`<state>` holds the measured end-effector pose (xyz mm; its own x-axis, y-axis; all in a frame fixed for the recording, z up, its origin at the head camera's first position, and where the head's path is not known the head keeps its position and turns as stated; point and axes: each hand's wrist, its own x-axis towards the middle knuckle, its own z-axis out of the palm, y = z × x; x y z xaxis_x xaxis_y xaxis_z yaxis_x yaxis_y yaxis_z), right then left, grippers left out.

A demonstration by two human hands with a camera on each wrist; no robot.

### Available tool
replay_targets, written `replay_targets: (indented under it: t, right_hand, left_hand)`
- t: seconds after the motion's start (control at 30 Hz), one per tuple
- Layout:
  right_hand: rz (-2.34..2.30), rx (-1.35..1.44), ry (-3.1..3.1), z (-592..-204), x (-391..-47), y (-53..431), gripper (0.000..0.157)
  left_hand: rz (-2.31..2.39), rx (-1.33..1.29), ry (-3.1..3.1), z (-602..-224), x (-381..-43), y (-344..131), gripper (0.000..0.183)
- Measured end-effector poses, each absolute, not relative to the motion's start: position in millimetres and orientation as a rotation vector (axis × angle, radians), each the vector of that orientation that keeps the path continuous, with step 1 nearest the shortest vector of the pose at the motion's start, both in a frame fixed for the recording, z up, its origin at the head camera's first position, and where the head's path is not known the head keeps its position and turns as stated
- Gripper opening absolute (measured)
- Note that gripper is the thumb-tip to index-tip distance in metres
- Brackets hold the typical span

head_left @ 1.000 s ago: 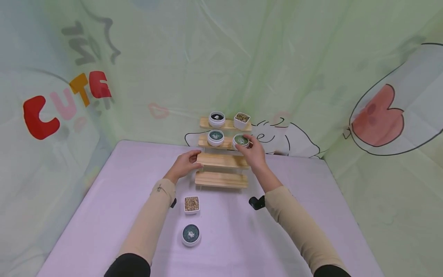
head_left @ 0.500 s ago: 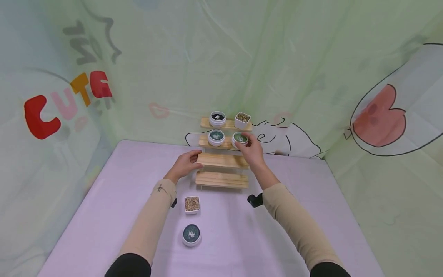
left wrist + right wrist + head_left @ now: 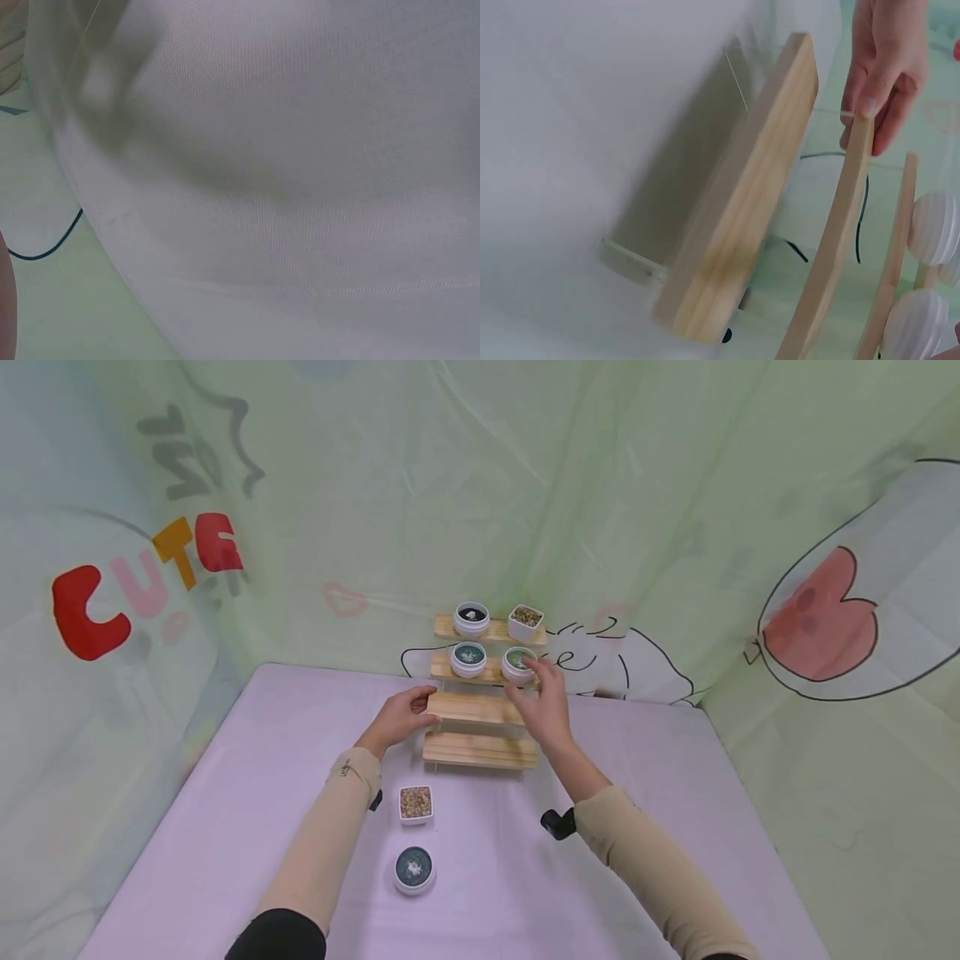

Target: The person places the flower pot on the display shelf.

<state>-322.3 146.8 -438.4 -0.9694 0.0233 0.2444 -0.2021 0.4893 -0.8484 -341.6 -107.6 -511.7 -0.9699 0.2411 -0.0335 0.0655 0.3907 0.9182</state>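
My left hand (image 3: pixel 399 717) pinches the left end of a step of the tiered wooden shelf (image 3: pixel 480 750). The right wrist view shows that thumb on top of the board, the other fingers curled below. On the step behind it, at the right, sits a small round white pot (image 3: pixel 517 667) with a green top. My right hand (image 3: pixel 546 703) is beside this pot, fingers loosely spread and the index fingertip close to its rim; whether it touches is unclear. To its left stands a round white pot (image 3: pixel 468 660) with a blue-green top.
The top step bears a round pot with a dark top (image 3: pixel 471 620) and a square gravel-filled pot (image 3: pixel 526 622). Nearer me on the lilac cloth (image 3: pixel 600 877) stand another square pot (image 3: pixel 416 805) and a round blue-green pot (image 3: pixel 414 870). A printed curtain (image 3: pixel 375 527) hangs behind.
My right hand has let go of the green-topped pot and drawn slightly back toward me, its fingers spreading. The pot shifted a little left onto the step. My left hand has stayed put.
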Motion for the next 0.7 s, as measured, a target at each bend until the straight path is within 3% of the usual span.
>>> replay_targets:
  t: [0.7]
  right_hand:
    - [1.672,0.312,-2.654,-461.8,-242.8,127.3,0.055]
  left_hand:
    - [1.613,0.326,2.487,-514.9,-344.0,-108.8,0.071]
